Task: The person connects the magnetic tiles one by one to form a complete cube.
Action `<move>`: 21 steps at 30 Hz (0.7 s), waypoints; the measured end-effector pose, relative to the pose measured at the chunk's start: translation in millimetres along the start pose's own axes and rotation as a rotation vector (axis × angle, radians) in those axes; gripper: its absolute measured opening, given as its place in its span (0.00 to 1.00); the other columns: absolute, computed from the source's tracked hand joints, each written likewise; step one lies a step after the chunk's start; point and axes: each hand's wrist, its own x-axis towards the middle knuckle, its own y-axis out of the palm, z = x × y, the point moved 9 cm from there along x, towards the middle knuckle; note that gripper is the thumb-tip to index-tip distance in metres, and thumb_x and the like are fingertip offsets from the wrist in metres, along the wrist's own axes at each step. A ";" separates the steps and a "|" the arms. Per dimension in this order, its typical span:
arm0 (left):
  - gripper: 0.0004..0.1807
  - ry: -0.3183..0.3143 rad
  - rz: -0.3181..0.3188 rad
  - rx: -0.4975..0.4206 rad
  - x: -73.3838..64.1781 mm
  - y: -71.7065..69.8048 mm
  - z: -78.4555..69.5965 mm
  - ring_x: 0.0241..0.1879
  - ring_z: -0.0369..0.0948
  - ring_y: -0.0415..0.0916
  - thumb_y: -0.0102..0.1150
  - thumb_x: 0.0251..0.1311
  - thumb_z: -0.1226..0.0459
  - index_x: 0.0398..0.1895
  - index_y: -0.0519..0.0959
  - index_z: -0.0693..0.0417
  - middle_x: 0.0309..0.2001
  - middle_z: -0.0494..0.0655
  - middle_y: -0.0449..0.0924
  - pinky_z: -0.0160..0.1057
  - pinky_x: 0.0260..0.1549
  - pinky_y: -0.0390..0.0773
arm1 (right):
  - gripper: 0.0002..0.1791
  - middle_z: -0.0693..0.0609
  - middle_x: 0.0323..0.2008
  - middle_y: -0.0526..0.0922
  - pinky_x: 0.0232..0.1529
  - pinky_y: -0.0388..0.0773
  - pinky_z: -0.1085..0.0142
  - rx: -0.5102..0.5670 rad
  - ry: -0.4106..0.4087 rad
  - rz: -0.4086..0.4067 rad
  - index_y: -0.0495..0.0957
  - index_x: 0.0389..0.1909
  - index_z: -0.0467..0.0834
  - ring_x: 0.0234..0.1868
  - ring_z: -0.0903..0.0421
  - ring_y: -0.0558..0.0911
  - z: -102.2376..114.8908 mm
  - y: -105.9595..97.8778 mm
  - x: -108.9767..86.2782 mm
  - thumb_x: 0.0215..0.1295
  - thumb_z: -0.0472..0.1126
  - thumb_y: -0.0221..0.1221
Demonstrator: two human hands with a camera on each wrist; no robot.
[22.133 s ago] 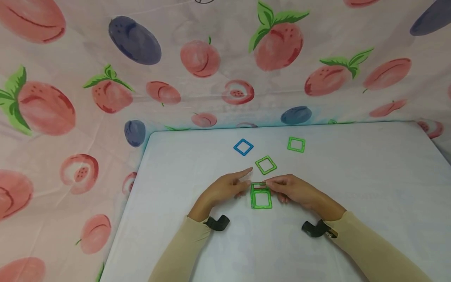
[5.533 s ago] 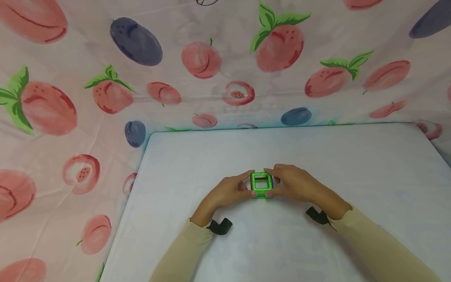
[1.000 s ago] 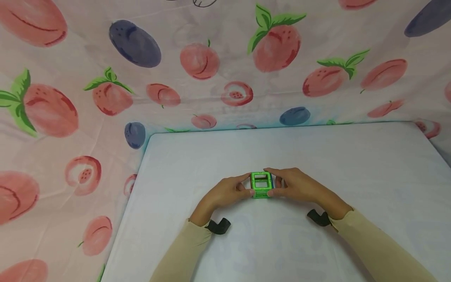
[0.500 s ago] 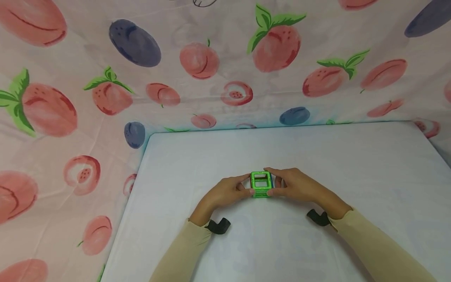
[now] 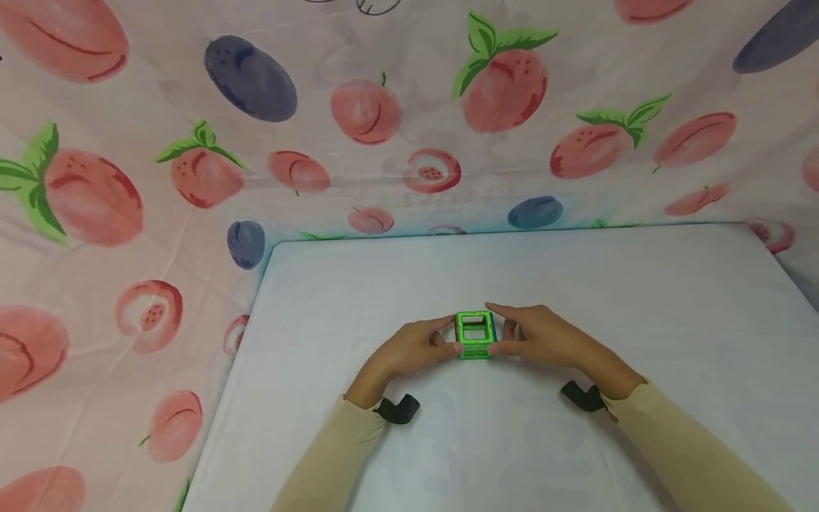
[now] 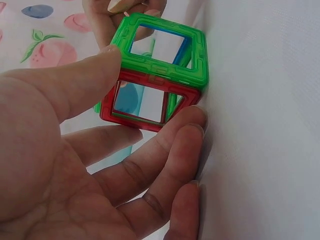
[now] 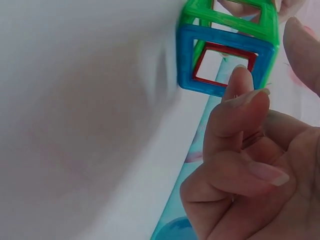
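Observation:
A small cube of see-through magnetic tiles sits on the white table between both hands. Its top and front are green, a red tile forms the left side, and a blue tile the right side. The left hand holds the cube at its left corners between thumb and index finger; its other fingers curl below, near the table. Beside the blue side is the right hand, its thumb slightly apart from the cube in the right wrist view. One right fingertip overlaps the blue frame; whether it touches, I cannot tell.
The white table reaches back to a hanging cloth printed with peaches and dark blue fruit. Dark curved mounts sit at both wrists, over beige sleeves.
Loose green and blue tiles lay behind a part-built green shape 22 seconds ago; now the cube stands whole. Within the last half second the right hand eased slightly rightward off the cube.

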 end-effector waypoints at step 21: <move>0.39 -0.073 0.006 -0.102 -14.5 -22.8 12.8 0.39 0.39 0.77 0.62 0.67 0.43 0.78 0.64 0.44 0.41 0.41 0.83 0.39 0.42 0.75 | 0.41 0.59 0.34 0.78 0.28 0.71 0.70 -0.120 0.063 -0.233 0.66 0.76 0.43 0.28 0.62 0.74 3.1 -71.3 -48.7 0.66 0.53 0.68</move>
